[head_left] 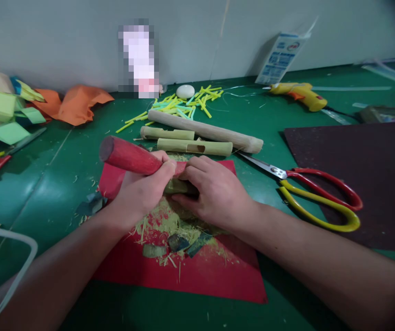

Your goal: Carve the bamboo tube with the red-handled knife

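At the left lies one orange sheet [80, 103] on the green tabletop [59, 179]. Next, the left hand [149, 186] has its grip closed around one red handle [128, 155]; the handle's far end I cannot see clearly. One bamboo piece [176, 186] is between the two hands, above the red mat [225, 276]. The right hand [214, 191] grasps this piece and hides its right end. Beyond are two cut tubes [173, 145] and one wooden stick [200, 128]; further right, one pair of scissors [280, 173].
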Available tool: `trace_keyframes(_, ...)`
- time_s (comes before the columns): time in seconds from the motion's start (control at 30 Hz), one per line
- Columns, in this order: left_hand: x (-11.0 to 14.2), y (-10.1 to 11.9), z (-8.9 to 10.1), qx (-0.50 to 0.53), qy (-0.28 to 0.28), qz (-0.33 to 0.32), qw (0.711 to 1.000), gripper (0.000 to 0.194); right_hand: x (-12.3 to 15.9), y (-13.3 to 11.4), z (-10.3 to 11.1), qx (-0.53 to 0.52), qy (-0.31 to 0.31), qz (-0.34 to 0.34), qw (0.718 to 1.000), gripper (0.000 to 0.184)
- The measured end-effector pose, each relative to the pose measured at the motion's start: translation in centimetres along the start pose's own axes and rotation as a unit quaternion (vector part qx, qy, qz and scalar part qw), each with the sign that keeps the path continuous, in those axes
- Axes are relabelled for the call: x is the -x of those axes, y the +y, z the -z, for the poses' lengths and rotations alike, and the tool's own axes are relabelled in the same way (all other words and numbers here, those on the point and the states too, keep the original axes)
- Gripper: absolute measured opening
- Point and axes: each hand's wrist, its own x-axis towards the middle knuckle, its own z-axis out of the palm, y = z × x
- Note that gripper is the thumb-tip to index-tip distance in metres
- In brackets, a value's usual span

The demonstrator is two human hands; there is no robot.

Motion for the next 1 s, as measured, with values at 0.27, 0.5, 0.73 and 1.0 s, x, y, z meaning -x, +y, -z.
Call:
trace_keyframes(0.27,0.4,0.39,0.29,0.051,0.027,0.036,0.998,0.025,0.41,-1.01,0.67,0.059,-0.031,-0.011,0.998,0.026)
trace_keyframes(0.5,0.74,0.28,-0.03,0.066,0.043,0.033,0.996,0.028,0.45,-0.7,0.23,0.039,0.0,0.008,0.999,0.019)
trace_keyframes(0.73,0.92,0.31,-0.42,0.044,0.04,0.012,0.998,0.029,0.6,-0.41,0.01,0.011,0.016,0.018,1.0,0.018)
trace_keyframes(1.0,0.87,-0.25,-0.33,0.025,0.031,0.002,0.999,0.028,0.46,-0.29,-0.2,-0.001,0.021,0.024,1.0,0.017)
